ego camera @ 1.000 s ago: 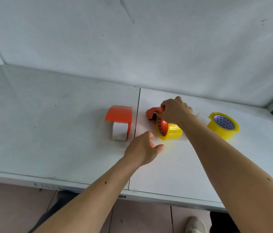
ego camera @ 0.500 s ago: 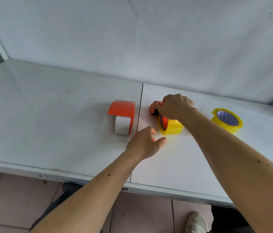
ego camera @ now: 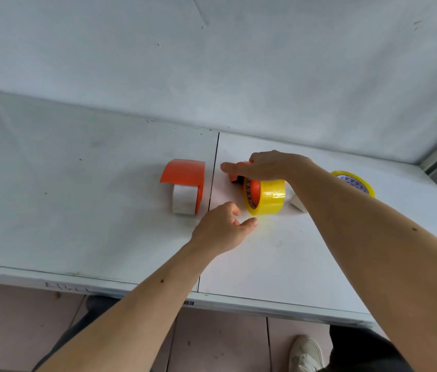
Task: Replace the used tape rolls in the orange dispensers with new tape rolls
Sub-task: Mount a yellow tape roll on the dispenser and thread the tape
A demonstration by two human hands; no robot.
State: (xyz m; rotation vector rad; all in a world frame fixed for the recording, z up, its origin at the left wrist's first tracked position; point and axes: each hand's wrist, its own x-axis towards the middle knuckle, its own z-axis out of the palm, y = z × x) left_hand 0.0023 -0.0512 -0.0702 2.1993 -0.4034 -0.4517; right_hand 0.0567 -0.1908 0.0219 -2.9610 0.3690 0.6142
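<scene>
Orange dispenser (ego camera: 236,178) under flat, straight-fingered right hand (ego camera: 268,166); left hand (ego camera: 221,228) loosely curled, empty.

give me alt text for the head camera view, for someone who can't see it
A person's right hand rests on an orange dispenser loaded with a yellow tape roll on a white table; the left hand hovers nearby.

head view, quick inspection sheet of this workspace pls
surface: white table, seam down its middle
job's things: left orange dispenser holds a white roll; right orange dispenser holds a yellow roll; spare yellow roll lies at far right
clutter: small white piece beside the right forearm
grippers: right hand rests flat on the right dispenser; left hand loosely curled, holding nothing
cables: nothing seen
surroundings: white wall, tiled floor, a shoe
</scene>
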